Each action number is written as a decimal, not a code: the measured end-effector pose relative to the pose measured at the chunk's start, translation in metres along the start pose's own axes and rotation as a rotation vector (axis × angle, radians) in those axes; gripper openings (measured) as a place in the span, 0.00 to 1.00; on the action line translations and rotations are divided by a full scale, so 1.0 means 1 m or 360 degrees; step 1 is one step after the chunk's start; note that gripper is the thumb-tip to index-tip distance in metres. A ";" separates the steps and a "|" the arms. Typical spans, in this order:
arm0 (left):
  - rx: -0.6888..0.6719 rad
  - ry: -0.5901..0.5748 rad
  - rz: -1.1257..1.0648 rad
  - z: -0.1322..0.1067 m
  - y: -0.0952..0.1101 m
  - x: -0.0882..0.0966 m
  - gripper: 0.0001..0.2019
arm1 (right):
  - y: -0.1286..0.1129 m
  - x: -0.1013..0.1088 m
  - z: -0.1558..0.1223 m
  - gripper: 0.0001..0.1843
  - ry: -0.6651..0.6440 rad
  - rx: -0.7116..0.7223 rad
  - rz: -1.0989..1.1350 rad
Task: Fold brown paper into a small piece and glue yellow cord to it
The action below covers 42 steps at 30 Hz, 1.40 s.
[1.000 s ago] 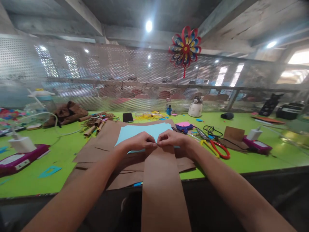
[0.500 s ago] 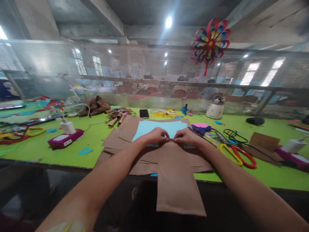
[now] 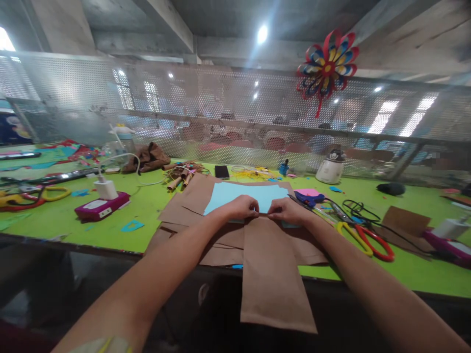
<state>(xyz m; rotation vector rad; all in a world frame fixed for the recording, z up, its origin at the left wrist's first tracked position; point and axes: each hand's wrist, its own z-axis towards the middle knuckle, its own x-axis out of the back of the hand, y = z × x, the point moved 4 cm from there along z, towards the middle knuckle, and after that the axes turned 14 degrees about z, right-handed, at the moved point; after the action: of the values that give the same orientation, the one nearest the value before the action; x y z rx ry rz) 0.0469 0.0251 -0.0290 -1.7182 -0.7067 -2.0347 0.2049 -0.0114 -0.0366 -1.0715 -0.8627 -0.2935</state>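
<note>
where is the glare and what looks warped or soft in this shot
Head view: the ceiling lamp flares into streaks; the mesh screen bows from the wide lens; the left hand and right hand on the brown paper strip look sharp; the forearms at the bottom corners look stretched and soft.

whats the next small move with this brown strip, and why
Probably curl the pinched end toward you. The left hand and right hand both pinch the brown strip at its far end, fingertips almost meeting; its near end hangs off the table, and rolled brown tubes lie behind.
</note>
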 end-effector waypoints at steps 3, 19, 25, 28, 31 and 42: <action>-0.0018 -0.0011 0.0035 -0.001 -0.001 0.000 0.08 | -0.005 0.000 -0.001 0.08 0.0001 -0.0003 -0.0067; -0.0137 -0.0130 0.0232 -0.006 0.004 0.010 0.11 | -0.011 0.007 -0.007 0.07 -0.0039 -0.0087 -0.0338; -0.0182 -0.0204 0.0320 -0.010 0.009 0.013 0.16 | -0.005 0.009 -0.008 0.11 -0.0083 -0.0070 -0.0253; -0.0185 -0.0227 0.0387 -0.012 0.010 0.014 0.17 | -0.003 0.009 -0.008 0.12 -0.0133 -0.0094 -0.0250; -0.0198 -0.0240 0.0451 -0.015 0.012 0.015 0.17 | -0.005 0.008 -0.009 0.13 -0.0185 -0.0112 -0.0296; -0.0300 -0.0054 0.0589 -0.025 0.025 0.018 0.09 | -0.007 0.005 -0.014 0.06 -0.0152 -0.0150 -0.0430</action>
<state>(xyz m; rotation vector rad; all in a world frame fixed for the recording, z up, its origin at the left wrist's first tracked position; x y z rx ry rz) 0.0383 -0.0092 -0.0113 -1.8294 -0.1874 -1.8615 0.2102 -0.0259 -0.0314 -1.0626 -1.0909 -0.5163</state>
